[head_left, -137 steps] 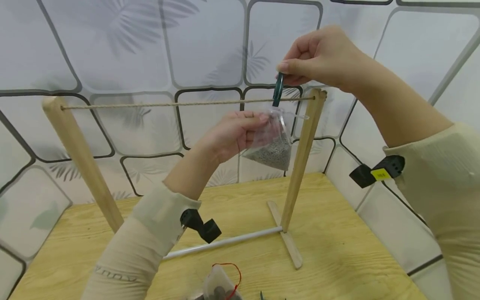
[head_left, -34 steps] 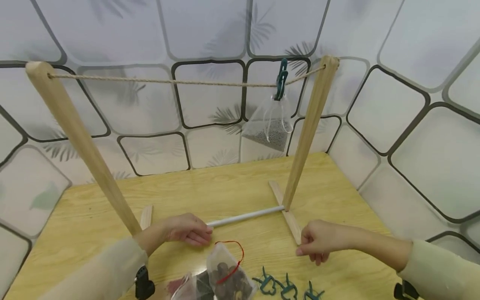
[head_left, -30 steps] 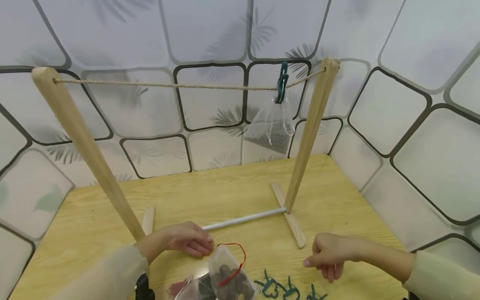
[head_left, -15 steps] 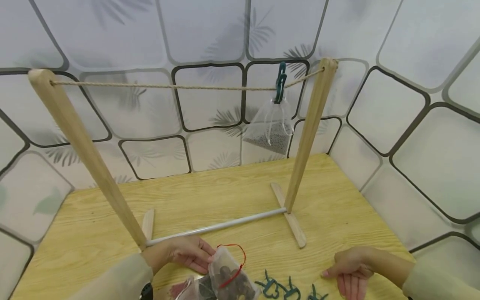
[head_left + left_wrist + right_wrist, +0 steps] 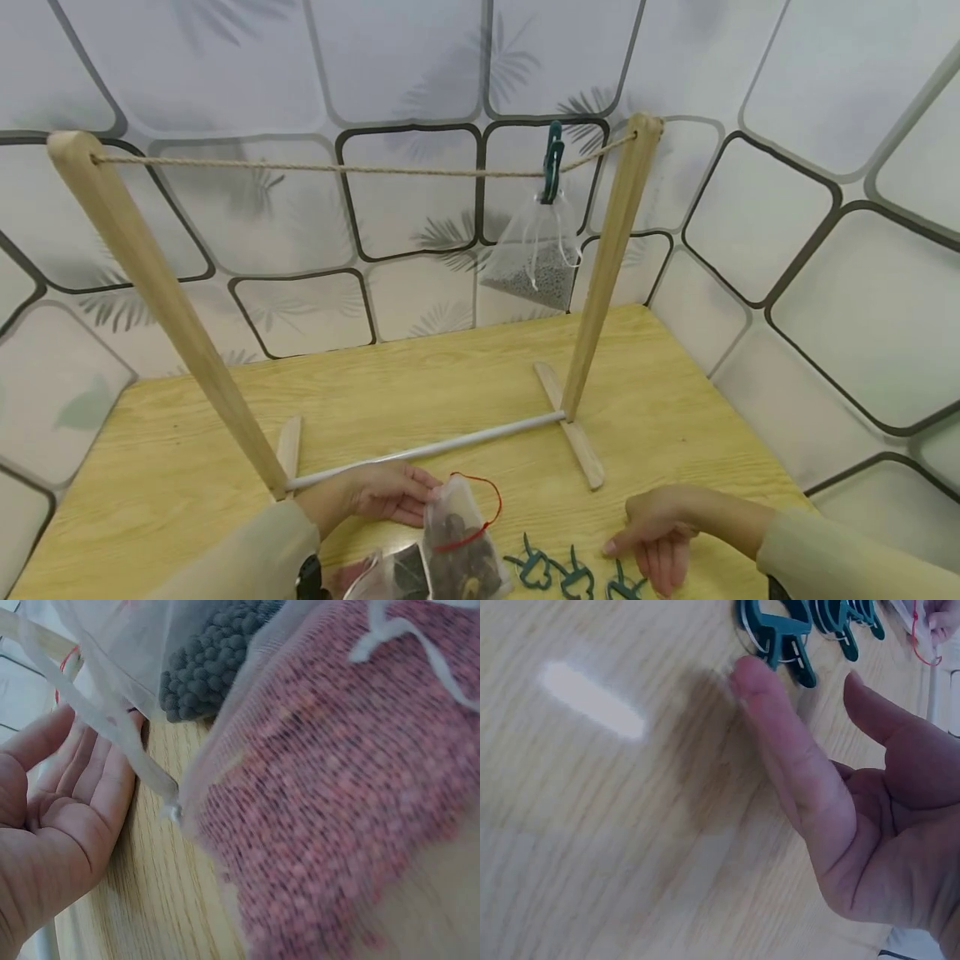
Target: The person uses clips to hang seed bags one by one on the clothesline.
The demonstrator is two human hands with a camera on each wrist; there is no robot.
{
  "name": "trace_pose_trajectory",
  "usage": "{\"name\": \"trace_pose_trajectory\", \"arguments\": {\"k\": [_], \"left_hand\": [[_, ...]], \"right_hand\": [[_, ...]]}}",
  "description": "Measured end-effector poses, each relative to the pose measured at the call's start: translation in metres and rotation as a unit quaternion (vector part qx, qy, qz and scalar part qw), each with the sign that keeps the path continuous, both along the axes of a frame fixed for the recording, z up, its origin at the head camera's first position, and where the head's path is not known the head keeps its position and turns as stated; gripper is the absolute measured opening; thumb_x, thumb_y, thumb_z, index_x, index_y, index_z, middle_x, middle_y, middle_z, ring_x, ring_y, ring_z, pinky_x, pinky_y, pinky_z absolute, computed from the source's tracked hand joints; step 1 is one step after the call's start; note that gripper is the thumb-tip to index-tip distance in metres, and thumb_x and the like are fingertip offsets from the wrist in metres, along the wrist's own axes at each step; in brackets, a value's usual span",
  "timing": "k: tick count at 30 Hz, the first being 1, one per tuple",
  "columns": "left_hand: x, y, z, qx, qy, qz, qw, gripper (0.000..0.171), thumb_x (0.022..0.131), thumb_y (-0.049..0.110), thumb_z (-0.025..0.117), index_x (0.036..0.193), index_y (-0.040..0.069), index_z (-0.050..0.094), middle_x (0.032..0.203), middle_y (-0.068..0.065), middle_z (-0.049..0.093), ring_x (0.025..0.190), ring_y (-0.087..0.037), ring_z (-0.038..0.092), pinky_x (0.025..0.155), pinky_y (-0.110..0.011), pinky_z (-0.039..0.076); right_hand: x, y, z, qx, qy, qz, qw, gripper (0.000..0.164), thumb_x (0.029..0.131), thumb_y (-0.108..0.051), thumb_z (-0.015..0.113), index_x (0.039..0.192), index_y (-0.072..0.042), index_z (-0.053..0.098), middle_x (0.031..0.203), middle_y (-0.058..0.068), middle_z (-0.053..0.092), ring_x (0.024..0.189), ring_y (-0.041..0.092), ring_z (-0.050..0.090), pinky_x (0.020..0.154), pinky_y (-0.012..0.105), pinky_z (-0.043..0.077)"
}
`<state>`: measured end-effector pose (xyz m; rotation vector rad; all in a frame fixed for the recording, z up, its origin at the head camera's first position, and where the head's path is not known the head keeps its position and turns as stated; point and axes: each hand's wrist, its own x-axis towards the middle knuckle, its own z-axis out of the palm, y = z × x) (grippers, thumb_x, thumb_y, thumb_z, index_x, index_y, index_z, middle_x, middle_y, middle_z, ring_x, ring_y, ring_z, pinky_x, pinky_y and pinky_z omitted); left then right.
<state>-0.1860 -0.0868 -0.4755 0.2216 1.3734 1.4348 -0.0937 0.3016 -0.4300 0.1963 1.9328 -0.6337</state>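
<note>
My left hand (image 5: 393, 493) pinches the top edge of a white mesh drawstring bag (image 5: 459, 546) with a red cord and dark, lumpy contents. Beside it lie a bag of dark pellets (image 5: 214, 656) and a bag of pink granules (image 5: 360, 780), both mesh. My right hand (image 5: 660, 533) hovers over the table with thumb and fingers apart, holding nothing. Just left of it are green spring clips (image 5: 576, 577), also seen in the right wrist view, where one clip (image 5: 780, 634) is close to the fingertips.
A wooden frame with two posts (image 5: 611, 267) carries a rope (image 5: 315, 168). From its right end a green clip (image 5: 552, 162) hangs a mesh bag of grey granules (image 5: 532, 271). A white rod (image 5: 450, 445) joins the post feet low on the table (image 5: 420, 383).
The grey-granule bag, held up at the rope earlier, now hangs from its clip. Both hands have come down; the left has taken hold of the red-corded bag and shifted it slightly right.
</note>
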Motion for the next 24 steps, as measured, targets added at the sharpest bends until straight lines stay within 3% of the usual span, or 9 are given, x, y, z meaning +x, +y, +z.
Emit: {"name": "trace_pose_trajectory", "arguments": {"k": [7, 11, 17, 21, 24], "left_hand": [[-0.001, 0.000, 0.001, -0.019, 0.005, -0.011, 0.9997, 0.021, 0.095, 0.008, 0.056, 0.112, -0.001, 0.063, 0.083, -0.001, 0.071, 0.078, -0.012, 0.069, 0.081, -0.034, 0.055], [0.001, 0.002, 0.002, -0.027, 0.015, -0.011, 0.9995, 0.019, 0.093, 0.010, 0.059, 0.108, 0.000, 0.064, 0.078, 0.000, 0.070, 0.076, -0.011, 0.069, 0.081, -0.035, 0.056], [0.003, 0.003, -0.001, -0.037, 0.013, -0.009, 0.9992, 0.020, 0.094, 0.012, 0.059, 0.108, -0.001, 0.065, 0.077, 0.000, 0.071, 0.074, -0.010, 0.069, 0.078, -0.034, 0.056], [0.001, 0.004, -0.002, -0.037, 0.021, -0.011, 0.9990, 0.021, 0.093, 0.013, 0.060, 0.108, -0.001, 0.065, 0.077, 0.000, 0.071, 0.074, -0.011, 0.069, 0.078, -0.035, 0.056], [0.000, 0.006, -0.002, -0.034, 0.024, -0.014, 0.9990, 0.018, 0.093, 0.012, 0.061, 0.106, 0.002, 0.066, 0.078, 0.000, 0.071, 0.074, -0.011, 0.069, 0.078, -0.035, 0.056]], "right_hand": [[-0.008, -0.002, 0.000, 0.039, -0.076, 0.066, 0.994, 0.069, 0.088, -0.059, 0.053, 0.075, 0.006, 0.072, 0.080, 0.026, 0.068, 0.077, 0.034, 0.069, 0.070, 0.043, 0.057], [-0.004, 0.002, -0.003, 0.044, -0.092, 0.053, 0.993, 0.074, 0.090, -0.061, 0.048, 0.078, 0.007, 0.073, 0.084, 0.028, 0.067, 0.081, 0.035, 0.069, 0.074, 0.044, 0.056], [0.007, -0.002, -0.009, 0.019, -0.043, 0.008, 0.999, 0.068, 0.089, -0.056, 0.053, 0.073, 0.007, 0.072, 0.076, 0.026, 0.068, 0.072, 0.033, 0.070, 0.067, 0.043, 0.057], [0.011, -0.011, -0.007, 0.042, 0.006, 0.030, 0.999, 0.069, 0.087, -0.057, 0.057, 0.064, 0.007, 0.068, 0.065, 0.023, 0.067, 0.063, 0.033, 0.069, 0.059, 0.043, 0.057], [0.012, -0.020, -0.001, 0.066, 0.018, 0.053, 0.996, 0.067, 0.089, -0.053, 0.057, 0.061, 0.007, 0.066, 0.061, 0.022, 0.066, 0.061, 0.034, 0.069, 0.058, 0.043, 0.057]]}}
